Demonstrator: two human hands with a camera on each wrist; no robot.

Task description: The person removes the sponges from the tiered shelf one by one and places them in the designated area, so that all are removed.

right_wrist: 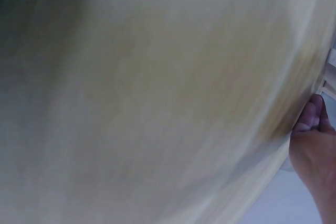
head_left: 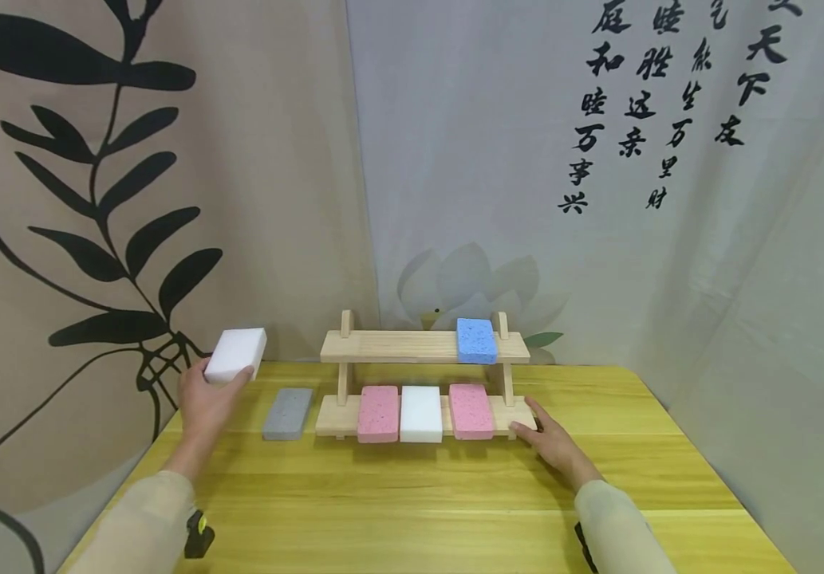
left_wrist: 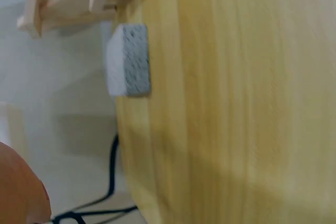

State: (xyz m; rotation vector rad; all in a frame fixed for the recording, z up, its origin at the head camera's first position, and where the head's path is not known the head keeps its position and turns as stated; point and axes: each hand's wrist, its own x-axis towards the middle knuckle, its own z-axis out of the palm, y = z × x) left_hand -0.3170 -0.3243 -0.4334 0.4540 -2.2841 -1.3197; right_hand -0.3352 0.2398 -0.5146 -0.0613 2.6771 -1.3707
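Note:
In the head view the left hand holds a white sponge block up above the table's left back, thumb at its lower right side. A grey sponge lies on the table just right of that hand; the left wrist view shows the grey sponge and part of the left hand. The right hand touches the right end of the wooden rack's lower shelf with thumb and fingers. Part of the right hand shows at the right wrist view's edge, its fingertips partly hidden.
On the lower shelf are a pink sponge, a white sponge and another pink sponge. A blue sponge rests at the right of the upper shelf. A printed cloth hangs behind the table.

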